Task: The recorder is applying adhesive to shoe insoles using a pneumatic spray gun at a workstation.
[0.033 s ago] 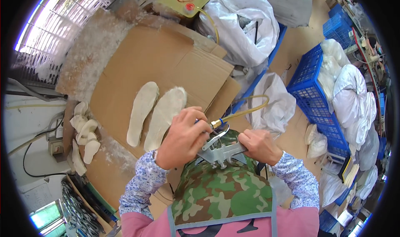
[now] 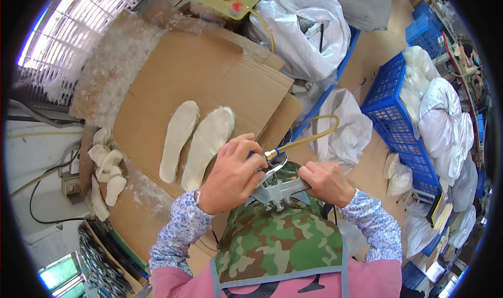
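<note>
In front of my camouflage apron (image 2: 277, 245), I hold a silver metal spray gun (image 2: 277, 192) between both hands. Its yellow hose (image 2: 320, 134) joins at a brass fitting (image 2: 271, 154) by my left fingers. My left hand (image 2: 230, 175) wraps the side near the fitting; its fingertips are partly hidden behind the gun. At the opposite end, my right hand (image 2: 329, 182) grips with its fingers curled and thumb pressed on the metal. Left of my left hand, two cream fleecy insoles (image 2: 179, 141) lie side by side on a cardboard sheet (image 2: 181, 70).
Small cream pieces (image 2: 107, 164) lie at the left edge. Behind the cardboard are a yellow tin (image 2: 228, 3) with a hose and a white sack (image 2: 298, 30) in a blue bin. On the right, a blue crate (image 2: 395, 114) stands beside stuffed bags (image 2: 443, 109).
The spray gun has tilted slightly in my hands, and its curved lever looks a little different in angle. My hands have barely moved, and the insoles lie where they were.
</note>
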{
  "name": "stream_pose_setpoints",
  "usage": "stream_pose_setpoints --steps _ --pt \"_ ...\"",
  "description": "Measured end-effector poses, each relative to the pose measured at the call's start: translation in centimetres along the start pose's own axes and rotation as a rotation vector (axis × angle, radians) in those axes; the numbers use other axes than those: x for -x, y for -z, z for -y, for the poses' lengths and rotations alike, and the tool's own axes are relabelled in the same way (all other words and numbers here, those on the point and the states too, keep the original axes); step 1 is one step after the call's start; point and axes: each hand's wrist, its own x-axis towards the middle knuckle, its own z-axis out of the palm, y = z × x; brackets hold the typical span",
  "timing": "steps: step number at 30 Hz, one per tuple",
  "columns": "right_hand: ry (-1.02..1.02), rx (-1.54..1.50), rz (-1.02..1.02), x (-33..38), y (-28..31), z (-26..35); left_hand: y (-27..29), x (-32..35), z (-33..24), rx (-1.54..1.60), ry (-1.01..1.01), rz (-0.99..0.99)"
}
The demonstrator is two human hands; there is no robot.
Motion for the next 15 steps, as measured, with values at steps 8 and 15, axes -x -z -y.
stream_pose_setpoints --steps 8,15 --pt "-0.006 0.022 0.017 0.7 -2.0 3.0 -2.7 3.3 -0.1 -0.187 0.019 0.204" --pt "0.001 -0.059 0.137 2.0 -2.6 5.2 -2.9 3.8 0.4 -0.244 -0.281 0.319"
